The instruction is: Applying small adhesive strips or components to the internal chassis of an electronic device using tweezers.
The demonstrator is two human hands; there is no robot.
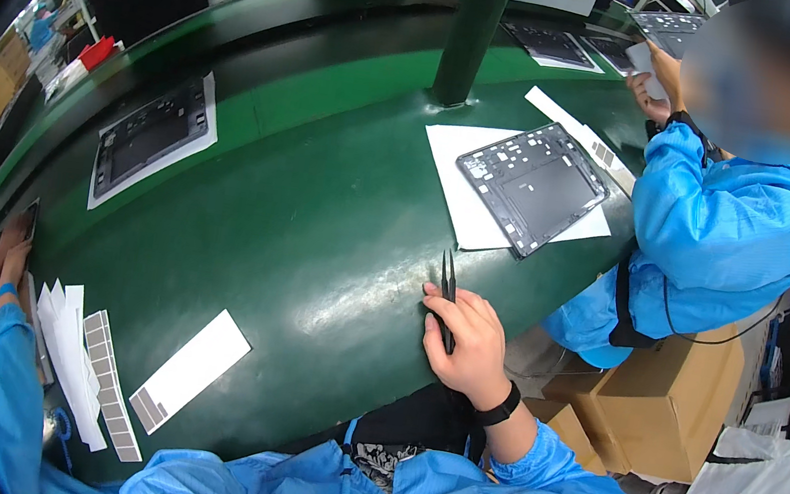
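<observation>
Head view is showing my right hand [469, 346] just below and right of the centre, grasping black tweezers [450, 290] between thumb and fingers. The 2 slender tips are pointing up the frame, standing slightly apart, and are showing against the green table [287, 222]. I cannot tell what my left hand is doing, as it is lying outside the frame. Toward the upper right, 1 dark, tablet-shaped panel [532, 187] is resting askew on white paper [451, 169], small pale patches dotting its face; my tweezers are ending near its lower side, apart from it. Beyond it, a white strip [555, 111] bearing grey squares is slanting toward a co-worker in blue [733, 214]. Another dark panel [149, 144] is lying on a white sheet [210, 105] at the upper left. Toward the lower left, a white card [202, 361], a strip of grey rectangles [106, 378] and loose white sheets [72, 353] are lying near each other. A black band [499, 403] is circling my right wrist.
</observation>
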